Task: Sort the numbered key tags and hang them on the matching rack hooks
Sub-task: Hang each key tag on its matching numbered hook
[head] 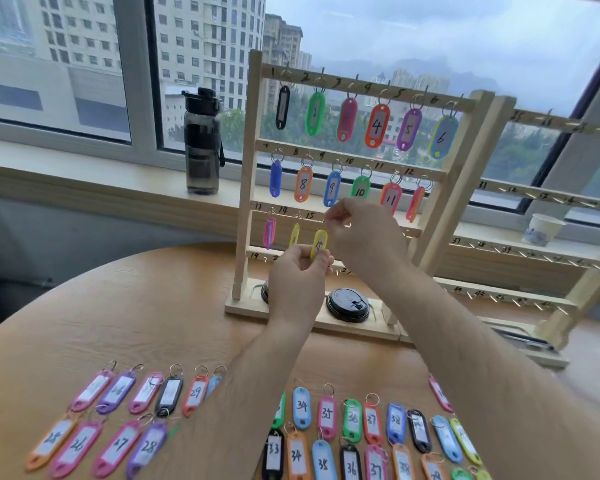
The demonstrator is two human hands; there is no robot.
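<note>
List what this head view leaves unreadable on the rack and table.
Head view:
ring of yellow tag 15, hooked or not: hidden by the right hand.
table tags between 29 and 34: under the left forearm.
front-row tags: cut by the bottom edge.
second rack numbers: mostly blurred.

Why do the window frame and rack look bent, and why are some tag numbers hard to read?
Head view: the wide-angle lens bows the window frame and leans the rack; daylight is soft and grey, with no hard shadows; the table tags at lower left are smeared by blur, while tag 15 reads well enough.
</note>
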